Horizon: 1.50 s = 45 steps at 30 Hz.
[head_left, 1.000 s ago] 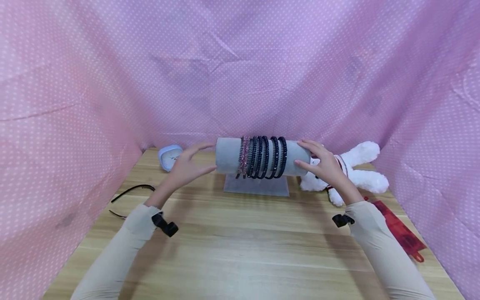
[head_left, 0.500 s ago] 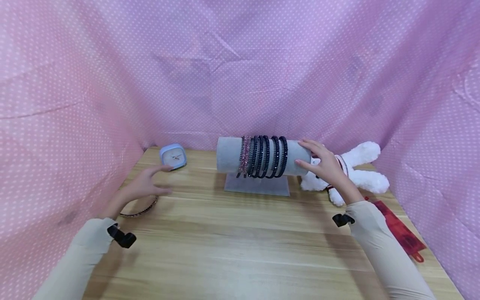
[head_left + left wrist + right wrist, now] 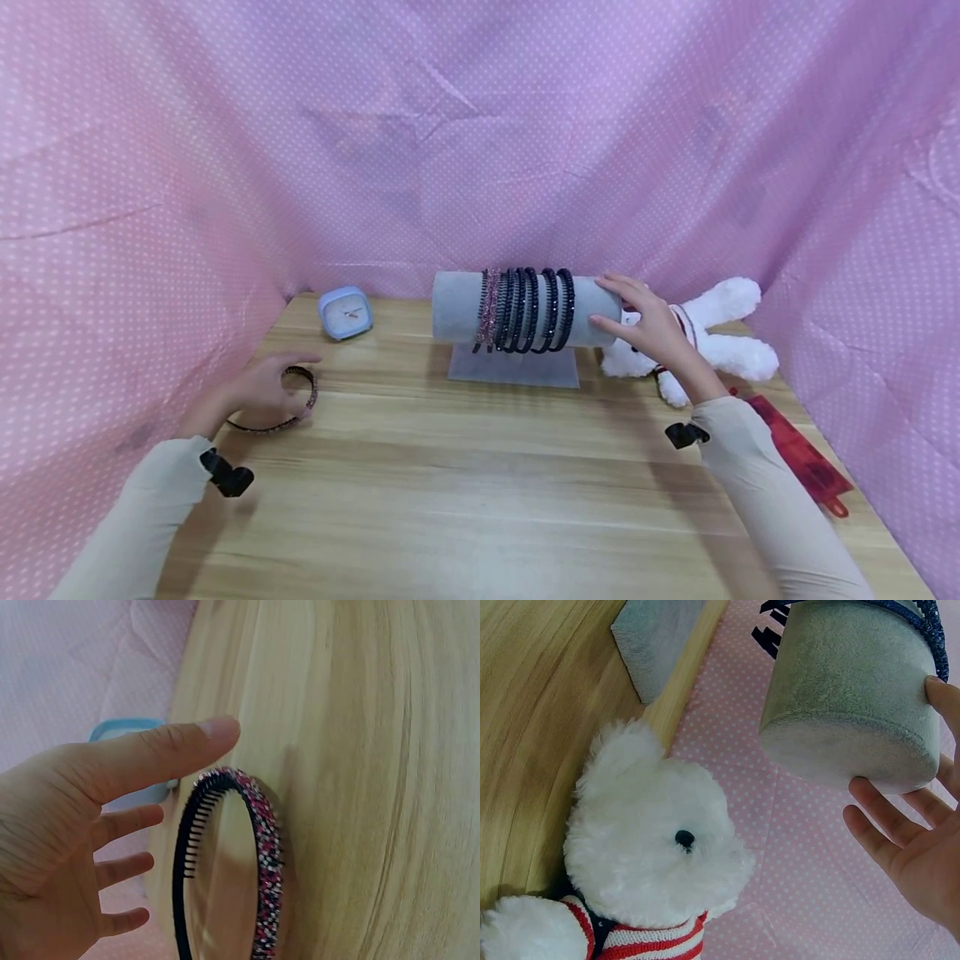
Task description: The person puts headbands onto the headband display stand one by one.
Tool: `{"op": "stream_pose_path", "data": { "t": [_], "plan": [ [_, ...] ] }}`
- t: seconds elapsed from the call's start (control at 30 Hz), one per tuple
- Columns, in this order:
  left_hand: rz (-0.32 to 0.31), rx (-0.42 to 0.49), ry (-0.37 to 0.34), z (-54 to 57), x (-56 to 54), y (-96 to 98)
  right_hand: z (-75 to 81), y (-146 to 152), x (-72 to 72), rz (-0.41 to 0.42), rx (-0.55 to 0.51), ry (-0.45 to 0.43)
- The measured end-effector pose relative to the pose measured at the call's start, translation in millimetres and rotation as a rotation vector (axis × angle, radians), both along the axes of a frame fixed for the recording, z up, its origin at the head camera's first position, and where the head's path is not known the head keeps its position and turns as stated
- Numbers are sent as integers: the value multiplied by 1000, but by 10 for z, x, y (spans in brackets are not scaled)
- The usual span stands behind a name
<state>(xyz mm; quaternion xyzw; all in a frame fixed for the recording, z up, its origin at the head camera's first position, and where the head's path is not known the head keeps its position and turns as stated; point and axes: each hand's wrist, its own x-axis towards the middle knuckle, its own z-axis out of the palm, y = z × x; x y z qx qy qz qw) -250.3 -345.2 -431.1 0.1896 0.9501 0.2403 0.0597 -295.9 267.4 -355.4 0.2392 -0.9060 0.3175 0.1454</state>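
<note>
A headband with pink, white and dark sparkles and black comb teeth lies on the table at the left. My left hand is spread over it, thumb and fingers apart; in the left wrist view the thumb overlaps the headband's top. A grey padded roll on a stand carries several dark beaded headbands and a pink glittery one. With thumb in front and fingers above, my right hand holds the roll's right end. Its fingertips show at the roll's end face in the right wrist view.
A light blue clock stands at the back left. Beside the right hand lies a white plush toy, and nearer the table's right edge a red translucent pouch. Pink dotted cloth hangs around the table's back and sides.
My left hand has moved away from the roll's left end, out to the left and down over the loose headband. The right hand has stayed at the roll's right end.
</note>
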Motion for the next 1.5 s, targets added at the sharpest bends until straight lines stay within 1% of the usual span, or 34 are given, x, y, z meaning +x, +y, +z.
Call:
{"op": "stream_pose_path", "data": {
  "t": [0.1, 0.23, 0.37, 0.47, 0.67, 0.8, 0.93, 1.07, 1.2, 1.3, 1.43, 1.5],
  "plan": [
    [3, -16, -17, -47, -22, -33, 4, 2, -5, 2, 4, -2],
    [6, -16, -72, -85, -48, -72, -4, -1, -19, -1, 12, -3],
    [-8, 6, -128, -102, -68, -97, -14, 6, -17, -2, 12, -2],
    [-18, 11, -151, -103, -79, -112, -17, 10, -16, 2, 7, 1],
    [-25, -5, -122, -105, -74, -142, -17, 8, -17, 4, 3, 2],
    [-28, -5, -103, -127, -80, -155, -18, 9, -17, 0, 5, 2],
    [-15, -28, -74, -135, -84, -138, -18, 10, -17, -6, 10, 4],
    [-8, -30, -34, -119, -75, -90, -21, 14, -15, -6, 7, 3],
    [-11, 25, -41, -81, -71, 0, -23, 19, -8, -6, 3, -1],
    [-40, 91, -47, -46, -88, 88, -23, 20, -6, -6, 2, -5],
    [-95, 171, -35, 12, -135, 225, -19, 16, -3, -3, -1, -8],
    [-104, 206, -53, 49, -159, 303, -19, 13, -4, -2, -3, -9]
  ]
}}
